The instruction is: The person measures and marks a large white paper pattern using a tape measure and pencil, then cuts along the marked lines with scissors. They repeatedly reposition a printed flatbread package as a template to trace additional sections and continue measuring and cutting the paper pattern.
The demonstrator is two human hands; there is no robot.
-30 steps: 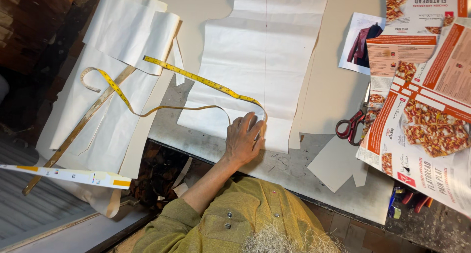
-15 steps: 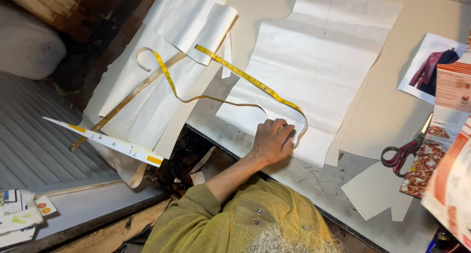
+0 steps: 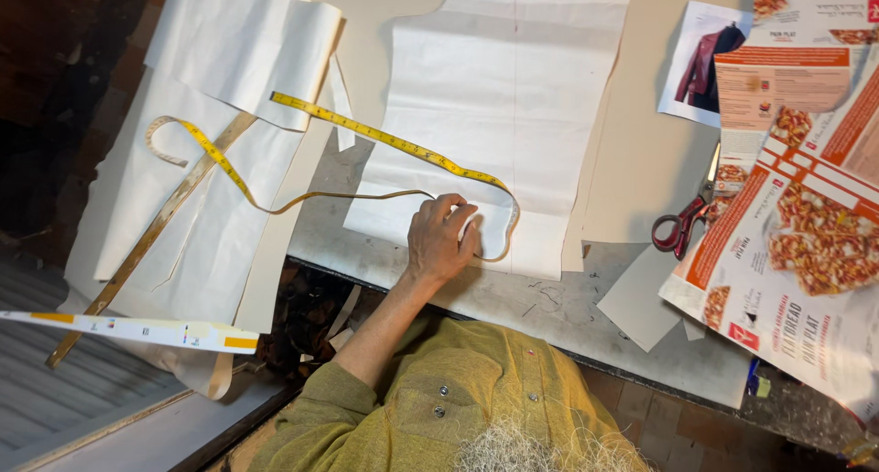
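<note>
My left hand rests on the near edge of a large white paper pattern piece. Its fingers are curled over a yellow tape measure, which bends in a loop around the fingertips. From there the tape runs left across the table to a second loop on more white paper sheets. My olive-green sleeve leads up to the hand. My right hand is out of view.
Red-handled scissors lie to the right on the grey worktable. Printed food flyers and a photo of a jacket cover the right side. A long wooden ruler and a white strip lie at left.
The view has swung left and back, so everything shifts in the frame. My left hand stays at the tape's loop on the paper, its fingers curled a little more.
</note>
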